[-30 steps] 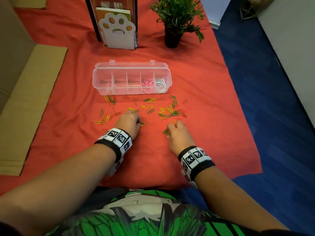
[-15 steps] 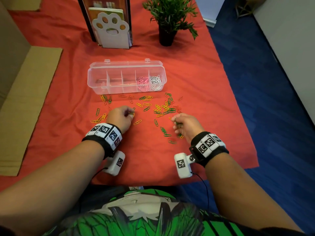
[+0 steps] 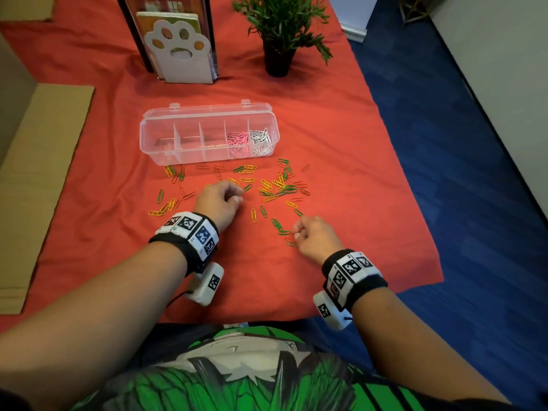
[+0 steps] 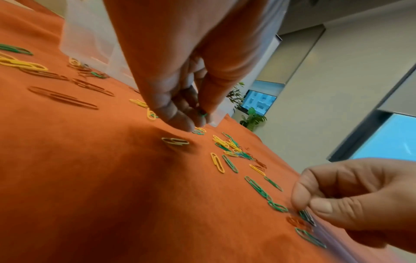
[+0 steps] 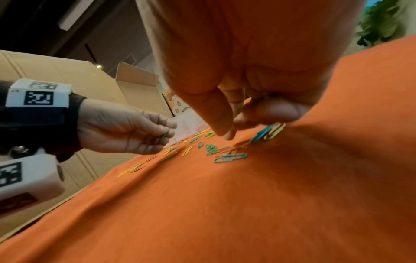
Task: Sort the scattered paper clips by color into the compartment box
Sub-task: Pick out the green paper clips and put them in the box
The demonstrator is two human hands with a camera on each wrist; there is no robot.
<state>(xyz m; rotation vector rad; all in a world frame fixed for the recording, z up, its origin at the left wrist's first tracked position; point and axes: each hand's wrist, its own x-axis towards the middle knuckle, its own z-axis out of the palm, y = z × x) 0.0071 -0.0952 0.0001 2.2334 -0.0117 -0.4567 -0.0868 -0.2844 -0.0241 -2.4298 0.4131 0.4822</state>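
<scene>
**Here: two hands gathering wire clips on a red cloth**

Below the centre of the head view, the left hand (image 3: 218, 203) hovers over the cloth with fingers curled; the left wrist view shows a small green clip (image 4: 202, 113) pinched between its fingertips and thumb. The right hand (image 3: 315, 235), at lower right of centre, is likewise curled, and its thumb and forefinger pinch a few thin green clips (image 4: 306, 216) just above the fabric.

The scattered paper clips (image 3: 275, 185) are bent-wire loops, coated yellow, green and a dull red-orange that nearly matches the cloth. They lie flat in a loose band across the middle of the head view, densest right of centre, thinner toward the left, with a short green trail running down to the right hand.

The compartment box (image 3: 207, 157) sits just above this band. It is clear, glossy plastic, long and rectangular with rounded corners, its hinged lid folded back. Thin partitions divide it into five cells: the fourth from the left holds pink clips (image 3: 237, 140), the rightmost holds white clips (image 3: 261, 137), and the contents of the other three cannot be made out.

The red cloth (image 3: 89, 232) is matte and softly creased. At the top of the frame stand a white paw-shaped cutout holder (image 3: 179, 51) and a potted plant (image 3: 280, 31) in a dark pot. Flat cardboard (image 3: 38, 173) lies along the left edge; blue carpet (image 3: 444, 143) fills the right.
</scene>
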